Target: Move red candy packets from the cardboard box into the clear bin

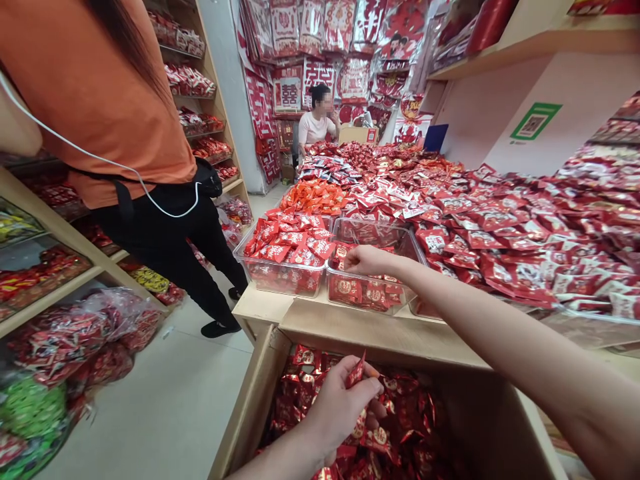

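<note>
My left hand [336, 408] is down in an open wooden drawer [260, 393] full of small red foil candy packets [400, 433], fingers closed on a bunch of them, one packet sticking up at the thumb. My right hand [369, 260] reaches over a clear plastic bin [400, 235] on the counter, palm down with fingers curled over the red packets lying in it; whether it holds any I cannot make out.
A second clear bin [285, 257] heaped with red packets stands left of it. The counter behind is piled with red candy. A person in an orange shirt [115, 100] stands in the aisle at left beside shelves. Another person [316, 120] sits at the back.
</note>
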The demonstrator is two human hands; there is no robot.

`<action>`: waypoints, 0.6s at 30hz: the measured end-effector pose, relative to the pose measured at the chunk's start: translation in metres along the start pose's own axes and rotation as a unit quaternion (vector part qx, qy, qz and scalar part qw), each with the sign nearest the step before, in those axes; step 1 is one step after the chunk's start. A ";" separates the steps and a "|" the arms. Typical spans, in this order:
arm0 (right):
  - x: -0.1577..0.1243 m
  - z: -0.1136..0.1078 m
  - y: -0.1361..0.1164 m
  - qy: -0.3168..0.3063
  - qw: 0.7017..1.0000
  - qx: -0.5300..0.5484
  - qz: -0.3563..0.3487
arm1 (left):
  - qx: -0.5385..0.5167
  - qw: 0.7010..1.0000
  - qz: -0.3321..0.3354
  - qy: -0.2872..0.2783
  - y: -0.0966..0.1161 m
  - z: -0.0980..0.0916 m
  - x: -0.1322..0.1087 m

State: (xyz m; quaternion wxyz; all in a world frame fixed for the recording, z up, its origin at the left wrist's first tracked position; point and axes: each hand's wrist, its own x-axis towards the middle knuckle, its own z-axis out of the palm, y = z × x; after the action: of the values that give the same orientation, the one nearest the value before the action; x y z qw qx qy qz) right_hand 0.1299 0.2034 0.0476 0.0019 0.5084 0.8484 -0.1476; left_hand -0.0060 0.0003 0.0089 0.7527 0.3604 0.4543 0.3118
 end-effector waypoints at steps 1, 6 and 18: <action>-0.002 0.001 0.001 -0.010 1.000 0.002 -0.005 | 0.003 1.000 -0.001 -0.001 0.000 0.001 0.000; -0.001 0.008 0.001 -0.021 1.000 0.003 0.006 | 0.007 1.000 0.001 0.003 -0.003 0.000 0.001; -0.122 0.003 -0.048 0.167 0.941 0.293 -0.004 | -0.253 0.943 -0.102 -0.191 0.017 -0.020 0.004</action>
State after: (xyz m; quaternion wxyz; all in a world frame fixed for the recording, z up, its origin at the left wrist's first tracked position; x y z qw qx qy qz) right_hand 0.1471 0.0762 0.0756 -0.2895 0.5003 0.7577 -0.3031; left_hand -0.0252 0.0187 0.0146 0.9194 0.1623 0.2423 0.2639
